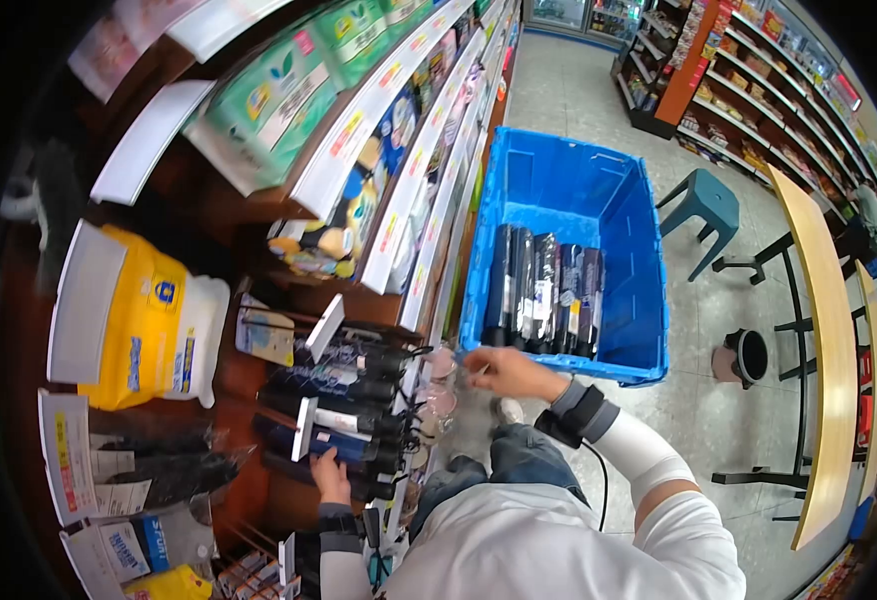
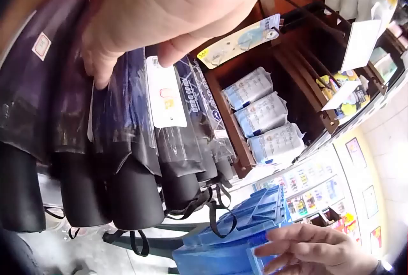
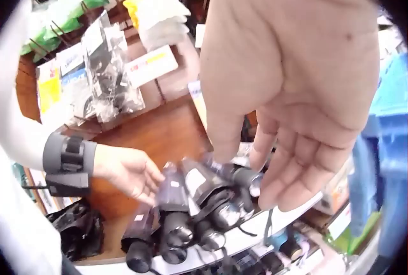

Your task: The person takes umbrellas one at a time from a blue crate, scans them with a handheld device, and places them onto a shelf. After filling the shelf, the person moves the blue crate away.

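Shop flr (image 1: pixel 559 90): 1 blue crate (image 1: pixel 559 180); L grip (image 1: pixel 331 478) pinches 1 umbrella (image 2: pixel 127 118), R grip (image 1: pixel 519 376) loose

White shirt (image 1: pixel 519 545), jeans (image 1: pixel 534 463), wristbands (image 1: pixel 579 412) (black cable (image 1: pixel 605 490))

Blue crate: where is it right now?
In the head view, the blue crate is right of centre, between the left-hand shelves and the teal stool, just beyond the right hand.

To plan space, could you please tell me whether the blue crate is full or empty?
Neither: the crate is partly filled; wrapped umbrellas occupy its near part, with bare bottom beyond.
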Available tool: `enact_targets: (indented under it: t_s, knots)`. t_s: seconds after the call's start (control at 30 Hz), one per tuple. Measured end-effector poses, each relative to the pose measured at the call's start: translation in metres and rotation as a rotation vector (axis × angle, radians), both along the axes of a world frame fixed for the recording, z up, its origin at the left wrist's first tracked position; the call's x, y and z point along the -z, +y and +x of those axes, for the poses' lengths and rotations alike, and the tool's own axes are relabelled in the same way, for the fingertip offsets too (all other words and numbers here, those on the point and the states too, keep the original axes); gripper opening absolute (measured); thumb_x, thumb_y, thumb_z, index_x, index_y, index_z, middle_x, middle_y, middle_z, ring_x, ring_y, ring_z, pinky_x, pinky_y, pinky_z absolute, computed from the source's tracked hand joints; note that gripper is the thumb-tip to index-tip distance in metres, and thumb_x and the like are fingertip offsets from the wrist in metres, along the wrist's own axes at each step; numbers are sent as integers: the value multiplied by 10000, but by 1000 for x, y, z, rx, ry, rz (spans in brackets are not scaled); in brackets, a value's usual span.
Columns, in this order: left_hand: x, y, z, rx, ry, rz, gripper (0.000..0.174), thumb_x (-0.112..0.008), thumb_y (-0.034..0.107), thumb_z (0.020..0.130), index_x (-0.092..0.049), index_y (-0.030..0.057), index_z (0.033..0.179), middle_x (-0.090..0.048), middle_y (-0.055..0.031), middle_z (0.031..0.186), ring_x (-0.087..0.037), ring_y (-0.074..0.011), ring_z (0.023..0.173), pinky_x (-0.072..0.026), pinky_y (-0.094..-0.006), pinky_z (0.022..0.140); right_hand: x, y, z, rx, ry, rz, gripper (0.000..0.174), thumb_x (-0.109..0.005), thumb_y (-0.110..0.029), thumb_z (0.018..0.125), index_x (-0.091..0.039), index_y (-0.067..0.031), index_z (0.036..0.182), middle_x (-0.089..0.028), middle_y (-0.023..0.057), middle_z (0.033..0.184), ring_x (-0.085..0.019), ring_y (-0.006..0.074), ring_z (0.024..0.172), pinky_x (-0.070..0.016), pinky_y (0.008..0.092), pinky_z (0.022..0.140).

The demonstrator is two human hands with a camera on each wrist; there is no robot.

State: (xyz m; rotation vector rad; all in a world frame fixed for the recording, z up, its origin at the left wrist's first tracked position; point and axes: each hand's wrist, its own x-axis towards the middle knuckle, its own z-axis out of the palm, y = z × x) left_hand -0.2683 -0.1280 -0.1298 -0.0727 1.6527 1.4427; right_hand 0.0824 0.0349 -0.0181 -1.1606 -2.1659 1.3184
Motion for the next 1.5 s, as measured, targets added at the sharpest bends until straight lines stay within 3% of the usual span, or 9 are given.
enact_targets:
  t_s: [0.13, 0.23, 0.3, 0.5, 0.73, 0.87, 1.07, 1.27, 1.5]
  knots:
    - [-3, 1, 8, -18, 26, -4, 483, -497, 15, 675, -381, 137, 1127, -430, -38, 1096, -398, -182, 1003, -295, -374, 841, -3, 68, 55, 275, -16, -21, 308, -572, -220, 730, -550, 4, 939, -593, 134, 808, -572, 227, 727, -449, 309, 655]
    - [-5, 1, 16, -44, 64, -103, 452, -508, 32, 673, -388, 137, 1096, -432, -37, 1084, -396, -177, 986, -296, -359, 821, 47, 118, 109, 540, 89, -307, 298, -585, -205, 719, -561, 40, 887, -562, 89, 665, -525, 129, 532, -416, 262, 446]
    - [-8, 1, 23, -91, 71, -124, 429, -520, 50, 673, -390, 135, 1073, -430, -36, 1076, -388, -176, 989, -293, -354, 808, 75, 136, 142, 645, -62, -302, 290, -580, -217, 689, -581, 60, 776, -548, 110, 570, -529, 165, 485, -417, 278, 446]
    - [-21, -6, 51, -122, 138, -246, 229, -518, 88, 693, -441, 127, 905, -449, -14, 815, -414, -120, 739, -344, -260, 654, 154, 148, 189, 580, -315, -443, 326, -585, -267, 661, -588, 56, 615, -570, 150, 578, -551, 221, 486, -431, 303, 453]
    - [-37, -7, 80, -218, 123, -400, 45, -527, 94, 708, -491, 116, 723, -373, 7, 548, -385, -114, 519, -354, -276, 558, 220, 153, 160, 524, -243, -832, 366, -651, -265, 660, -581, 11, 889, -581, 97, 784, -550, 198, 682, -464, 348, 562]
    - [-42, -5, 87, -213, 119, -415, 39, -528, 100, 713, -493, 111, 726, -388, 3, 559, -393, -114, 525, -363, -287, 559, 235, 158, 141, 528, -392, -631, 570, -695, -380, 566, -575, 76, 887, -582, 213, 878, -563, 329, 834, -450, 331, 734]
    - [-41, 5, 94, -193, 109, -464, 56, -534, 114, 710, -511, 111, 762, -449, 5, 672, -421, -111, 602, -378, -290, 589, 220, 152, 122, 799, -569, -613, 757, -688, -448, 518, -491, 114, 985, -506, 227, 1038, -518, 295, 955, -421, 328, 804]
    - [-41, 18, 102, -184, 101, -463, 92, -530, 109, 707, -522, 120, 798, -463, 10, 706, -423, -116, 614, -385, -280, 609, 255, 153, 139, 732, -142, -777, 619, -722, -303, 511, -515, 133, 898, -559, 237, 925, -573, 284, 833, -458, 307, 718]
    - [-38, 19, 102, -180, 76, -468, 152, -528, 115, 704, -509, 124, 854, -463, -8, 790, -417, -133, 714, -370, -296, 688, 243, 152, 149, 707, -105, -755, 576, -721, -275, 529, -523, 129, 888, -581, 195, 876, -585, 242, 760, -466, 301, 661]
